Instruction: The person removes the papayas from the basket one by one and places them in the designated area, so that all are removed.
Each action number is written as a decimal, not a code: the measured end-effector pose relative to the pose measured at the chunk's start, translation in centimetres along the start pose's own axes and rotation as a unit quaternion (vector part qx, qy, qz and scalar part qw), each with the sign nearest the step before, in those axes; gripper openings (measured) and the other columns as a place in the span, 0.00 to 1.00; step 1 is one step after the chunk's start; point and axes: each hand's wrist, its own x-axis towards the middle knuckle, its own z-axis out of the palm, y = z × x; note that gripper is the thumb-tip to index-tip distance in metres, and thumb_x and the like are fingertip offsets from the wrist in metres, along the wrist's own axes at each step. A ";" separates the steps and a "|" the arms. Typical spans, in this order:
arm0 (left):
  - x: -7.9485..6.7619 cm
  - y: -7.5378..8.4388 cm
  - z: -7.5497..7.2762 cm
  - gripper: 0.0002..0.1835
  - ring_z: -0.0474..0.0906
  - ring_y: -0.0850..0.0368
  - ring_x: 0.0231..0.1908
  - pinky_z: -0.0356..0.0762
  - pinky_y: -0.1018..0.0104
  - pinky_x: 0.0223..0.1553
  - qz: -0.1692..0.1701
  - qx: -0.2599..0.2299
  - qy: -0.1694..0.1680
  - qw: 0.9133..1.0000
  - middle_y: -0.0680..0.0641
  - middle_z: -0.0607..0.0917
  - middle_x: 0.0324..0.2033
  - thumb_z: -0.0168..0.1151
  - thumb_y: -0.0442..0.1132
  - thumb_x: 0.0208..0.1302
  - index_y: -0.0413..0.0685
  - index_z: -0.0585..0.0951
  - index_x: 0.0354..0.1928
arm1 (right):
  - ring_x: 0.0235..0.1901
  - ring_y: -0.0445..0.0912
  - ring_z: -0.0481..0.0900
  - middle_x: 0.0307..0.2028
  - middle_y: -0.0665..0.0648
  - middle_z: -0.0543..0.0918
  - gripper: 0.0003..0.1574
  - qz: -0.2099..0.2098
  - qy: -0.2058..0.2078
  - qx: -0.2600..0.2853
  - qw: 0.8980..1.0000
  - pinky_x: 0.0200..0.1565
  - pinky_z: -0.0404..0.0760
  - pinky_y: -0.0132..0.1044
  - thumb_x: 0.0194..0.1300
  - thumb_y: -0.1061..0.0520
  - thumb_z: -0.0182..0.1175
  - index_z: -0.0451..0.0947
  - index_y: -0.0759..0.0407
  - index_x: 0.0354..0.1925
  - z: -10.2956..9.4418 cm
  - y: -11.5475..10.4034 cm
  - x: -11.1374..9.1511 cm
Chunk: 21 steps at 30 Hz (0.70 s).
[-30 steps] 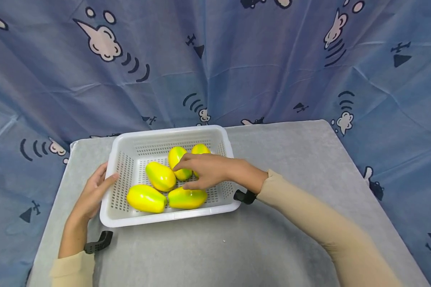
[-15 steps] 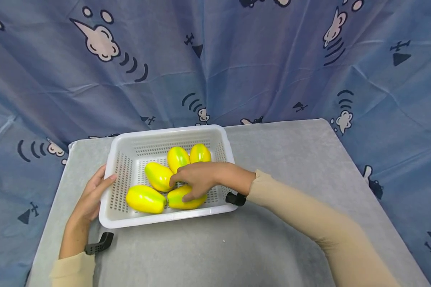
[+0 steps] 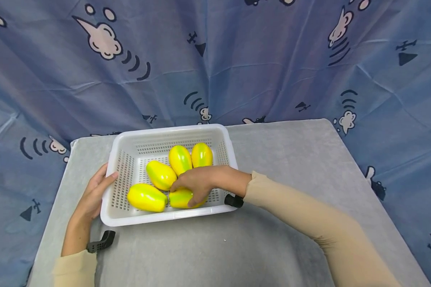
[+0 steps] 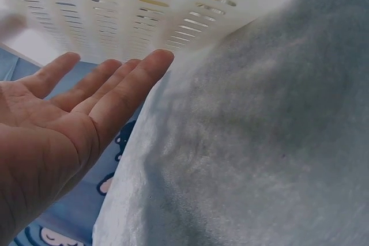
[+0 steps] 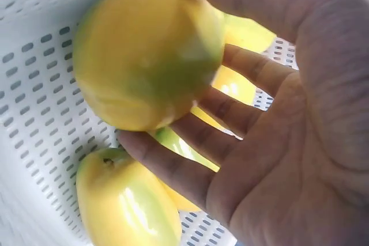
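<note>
A white perforated plastic basket (image 3: 172, 216) holds several glossy yellow-green papayas. My left hand (image 3: 92, 195) grips the basket's left side, its thumb over the rim. In the left wrist view, that hand's fingers (image 4: 124, 93) stretch along the outside of the slotted wall. Inside the basket, my right hand (image 3: 200, 180) grips the front right papaya (image 3: 179, 198) from above, partly covering it. The right wrist view shows thumb and fingers around this papaya (image 5: 150, 56). Close to it lie the middle papaya (image 3: 161, 175) and the front left papaya (image 3: 147, 197).
Two more papayas stand side by side towards the back, one left (image 3: 180, 158) and one right (image 3: 202, 154). The basket sits on a grey cloth-covered table (image 3: 291, 159). A blue patterned curtain (image 3: 251, 71) hangs directly behind the table.
My right hand has moved down and towards the front of the basket, from hovering over the papayas to gripping the front right one. The left hand keeps its place at the rim.
</note>
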 end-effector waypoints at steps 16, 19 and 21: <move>0.0 0.0 -0.1 0.34 0.86 0.65 0.56 0.90 0.63 0.48 -0.001 -0.002 -0.015 1.000 0.54 0.75 0.65 0.45 0.41 0.86 0.45 0.48 0.85 | 0.71 0.44 0.74 0.73 0.50 0.77 0.44 0.014 0.001 -0.010 1.000 0.76 0.72 0.41 0.69 0.50 0.71 0.68 0.48 0.78 -0.2 -0.1 -0.4; 0.0 -0.1 -0.1 0.34 0.86 0.65 0.56 0.90 0.63 0.47 -0.002 -0.001 -0.015 1.000 0.55 0.75 0.64 0.45 0.41 0.86 0.46 0.49 0.85 | 0.67 0.44 0.76 0.71 0.50 0.78 0.44 0.016 0.008 -0.010 1.000 0.74 0.75 0.42 0.69 0.50 0.71 0.68 0.47 0.78 -0.4 -0.2 -0.6; 0.0 -0.1 -0.1 0.34 0.85 0.66 0.56 0.90 0.63 0.47 -0.004 0.000 -0.015 1.000 0.55 0.74 0.64 0.45 0.42 0.86 0.46 0.49 0.85 | 0.66 0.44 0.77 0.71 0.50 0.79 0.44 0.019 0.014 -0.010 1.000 0.73 0.75 0.42 0.68 0.49 0.72 0.68 0.46 0.78 -0.5 -0.2 -0.8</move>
